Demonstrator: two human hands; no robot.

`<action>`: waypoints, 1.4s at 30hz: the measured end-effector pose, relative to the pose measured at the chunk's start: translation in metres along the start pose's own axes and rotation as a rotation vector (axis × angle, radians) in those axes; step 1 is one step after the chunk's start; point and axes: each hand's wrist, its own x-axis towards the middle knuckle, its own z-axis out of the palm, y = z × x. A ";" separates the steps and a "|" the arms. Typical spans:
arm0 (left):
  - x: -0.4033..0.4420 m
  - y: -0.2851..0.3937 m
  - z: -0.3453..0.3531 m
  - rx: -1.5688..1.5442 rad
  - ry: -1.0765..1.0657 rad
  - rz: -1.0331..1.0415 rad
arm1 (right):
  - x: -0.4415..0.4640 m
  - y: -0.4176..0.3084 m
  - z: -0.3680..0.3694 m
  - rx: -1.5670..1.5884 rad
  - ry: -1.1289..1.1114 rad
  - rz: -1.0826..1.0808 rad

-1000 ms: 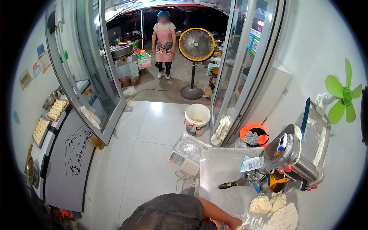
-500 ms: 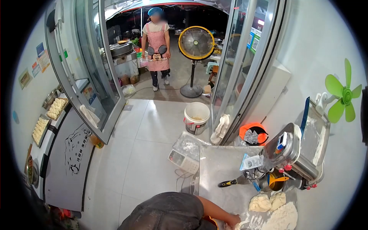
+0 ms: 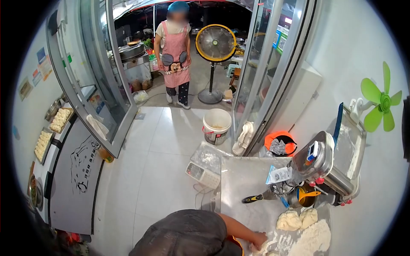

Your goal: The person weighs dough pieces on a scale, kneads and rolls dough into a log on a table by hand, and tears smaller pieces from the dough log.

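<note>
At the bottom edge, my left hand (image 3: 258, 241) reaches down to the metal worktop (image 3: 239, 175) from a dark sleeve. It is beside floury dough (image 3: 270, 247) that the frame cuts off. Its fingers point down and are too unclear to show whether they hold anything. My right hand is out of view. Two pale dough lumps (image 3: 288, 220) (image 3: 308, 217) lie to the right of my left hand, above a spread of white flour (image 3: 314, 240). A scraper with a black and yellow handle (image 3: 252, 199) lies farther up the worktop.
A metal machine (image 3: 318, 155) stands at the right, beside a pot with an orange-handled tool (image 3: 308, 194). A digital scale (image 3: 204, 174) and white bucket (image 3: 217, 123) are left of and beyond the worktop. A person in a pink apron (image 3: 176, 64) stands near the doorway fan (image 3: 215, 42).
The person in the apron has come closer to the doorway. My left hand has shifted slightly up in the view and stays by the dough. The whole view has shifted a little.
</note>
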 end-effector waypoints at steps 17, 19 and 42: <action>-0.016 0.006 -0.011 0.083 -0.023 -0.024 | -0.015 -0.024 0.012 -0.166 -0.018 -0.010; -0.017 0.007 -0.012 0.078 -0.035 -0.025 | -0.015 -0.028 0.012 -0.216 -0.024 -0.020; -0.036 0.017 -0.002 0.215 -0.120 0.191 | -0.031 -0.021 0.072 -1.062 0.132 -0.586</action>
